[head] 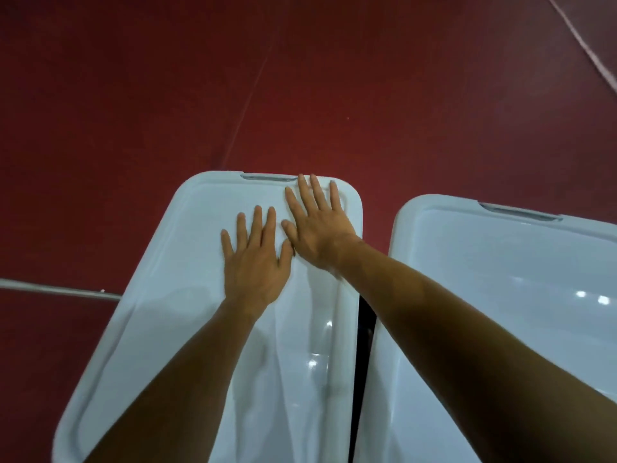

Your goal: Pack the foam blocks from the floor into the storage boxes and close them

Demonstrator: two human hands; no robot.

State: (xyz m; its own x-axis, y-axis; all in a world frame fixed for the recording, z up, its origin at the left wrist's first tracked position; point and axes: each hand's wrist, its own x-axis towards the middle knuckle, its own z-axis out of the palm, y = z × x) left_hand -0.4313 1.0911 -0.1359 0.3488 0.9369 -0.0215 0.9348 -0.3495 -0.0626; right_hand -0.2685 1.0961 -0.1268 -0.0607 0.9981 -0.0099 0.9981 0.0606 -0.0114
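Both hands lie flat, fingers straight and spread: left hand [255,259], right hand [317,222] near the far handle recess [268,177] of the left storage box lid [160,295]. Second lidded box [500,295] just beside, on red floor [300,78]. Lid looks light, glossy, likely flexible; best pressed along its rim.

dim, reddish | glare spots on lid [187,248] | soft, wide-angle edges

One head-worn wide-angle camera looks forward and steeply down, close above the left box [167,279] and right box [484,262], red floor [300,95] beyond.
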